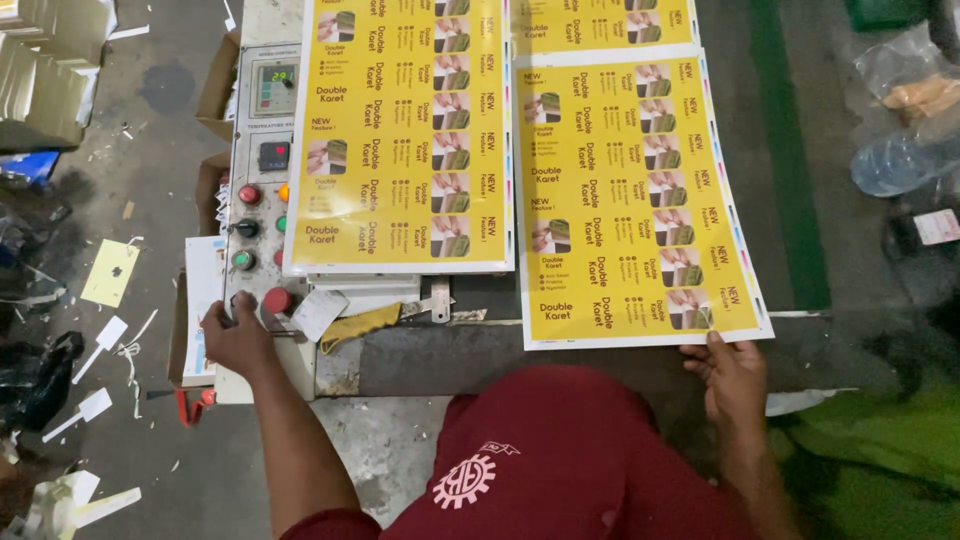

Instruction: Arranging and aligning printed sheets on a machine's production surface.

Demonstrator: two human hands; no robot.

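My left hand [235,335] rests on the grey control panel [262,130], fingers over a button at its lower edge, beside a red round button [277,299]. My right hand [733,378] holds the near edge of a yellow printed sheet [630,200] lying on the machine bed. A second yellow printed sheet [400,130] lies to its left, partly covering the panel. More yellow sheets [600,22] lie farther back.
A yellow-handled tool [365,323] and a white tag [320,312] lie below the left sheet. Paper scraps [110,272] litter the grey floor at left. Plastic bags and a bottle [900,160] sit at right. A green surface [880,450] is at lower right.
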